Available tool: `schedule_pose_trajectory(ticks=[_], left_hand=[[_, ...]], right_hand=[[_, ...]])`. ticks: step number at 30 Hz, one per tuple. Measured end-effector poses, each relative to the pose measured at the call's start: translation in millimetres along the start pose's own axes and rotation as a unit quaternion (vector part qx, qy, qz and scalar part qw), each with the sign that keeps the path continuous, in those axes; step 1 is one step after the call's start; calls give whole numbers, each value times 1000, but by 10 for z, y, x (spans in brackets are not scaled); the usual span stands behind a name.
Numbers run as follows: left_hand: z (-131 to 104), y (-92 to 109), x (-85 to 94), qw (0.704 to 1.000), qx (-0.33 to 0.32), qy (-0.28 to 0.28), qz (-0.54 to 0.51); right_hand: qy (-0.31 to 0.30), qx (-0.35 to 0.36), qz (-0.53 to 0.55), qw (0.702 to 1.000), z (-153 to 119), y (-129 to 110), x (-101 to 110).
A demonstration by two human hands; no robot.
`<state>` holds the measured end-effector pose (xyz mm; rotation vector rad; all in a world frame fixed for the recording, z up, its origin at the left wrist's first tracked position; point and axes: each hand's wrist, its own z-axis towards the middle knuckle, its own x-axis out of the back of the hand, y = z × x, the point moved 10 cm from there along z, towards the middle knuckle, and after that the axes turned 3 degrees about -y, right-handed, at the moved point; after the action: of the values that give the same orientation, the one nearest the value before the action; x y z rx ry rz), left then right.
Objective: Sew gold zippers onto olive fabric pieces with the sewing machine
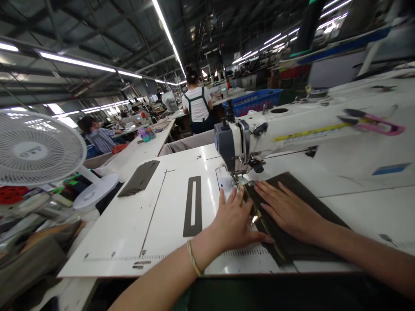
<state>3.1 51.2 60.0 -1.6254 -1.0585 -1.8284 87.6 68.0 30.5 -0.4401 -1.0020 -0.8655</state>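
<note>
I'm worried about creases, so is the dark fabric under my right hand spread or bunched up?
Spread: the dark fabric lies flat on the white tabletop, its far edge straight, beneath your right hand.

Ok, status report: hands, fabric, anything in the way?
Left hand spread, thumb at the zipper. Right hand flat on dark fabric. Possibly in the way: left fingertips, close below the sewing machine head. Slotted strip apart, to the left.
</note>
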Motion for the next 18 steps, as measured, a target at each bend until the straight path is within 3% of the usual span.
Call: schedule_pose_trajectory(ticks=[4, 6, 8, 9, 11, 14, 16, 18], left_hand=[[-208, 56, 116, 991, 67, 98, -54], [-296, 230, 108, 993, 33, 82, -84], [-419, 404, 136, 992, -43, 53, -104], [-505, 413, 178, 991, -67, 49, -105], [-706, 188, 313, 993, -45, 77, -72], [-1080, -457, 429, 988, 103, 112, 33], [-1284, -643, 278, 989, 111, 59, 76], [-1449, -667, 110, 990, 87, 32, 104]], right_hand=[[-25, -4, 22, 999, -38, 63, -63], [-29, -9, 34, 999, -24, 74, -39], [-21, -5, 43, 999, -10, 62, 2], [-17, 4, 45, 999, -7, 42, 20], [-13, 34, 47, 998, -4, -15, 40], [-6, 67, 45, 997, 7, -75, 72], [5, 66, 37, 997, 37, -79, 100], [13, 67, 38, 997, 74, -96, 107]])
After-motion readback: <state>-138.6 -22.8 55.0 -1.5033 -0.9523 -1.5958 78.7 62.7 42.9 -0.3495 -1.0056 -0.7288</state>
